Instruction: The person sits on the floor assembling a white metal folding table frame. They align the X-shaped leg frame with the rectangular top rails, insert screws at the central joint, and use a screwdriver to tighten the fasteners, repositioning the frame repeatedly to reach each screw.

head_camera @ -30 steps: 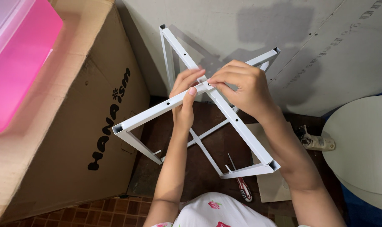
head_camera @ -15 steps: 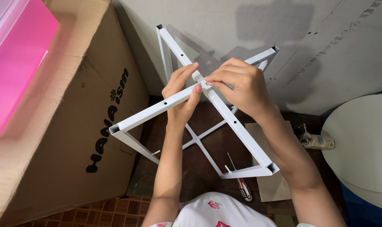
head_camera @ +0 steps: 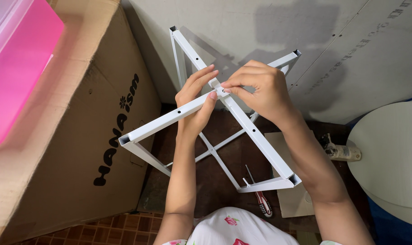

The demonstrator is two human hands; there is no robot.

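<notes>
While the white metal frame (head_camera: 242,124) is standing between the cardboard box (head_camera: 79,149) and the wall, the left hand (head_camera: 194,102) is bracing its crossing and the right hand (head_camera: 260,88) is pinching a small fastener there; seating it likely demands steady alignment.

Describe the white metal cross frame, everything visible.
The white metal cross frame looks like painted angle bars with small holes, two crossing on top, a thinner cross below, and corner legs joining them. It stands upright on the dark floor beside the cardboard box. The left hand and right hand pinch its top crossing.
</notes>
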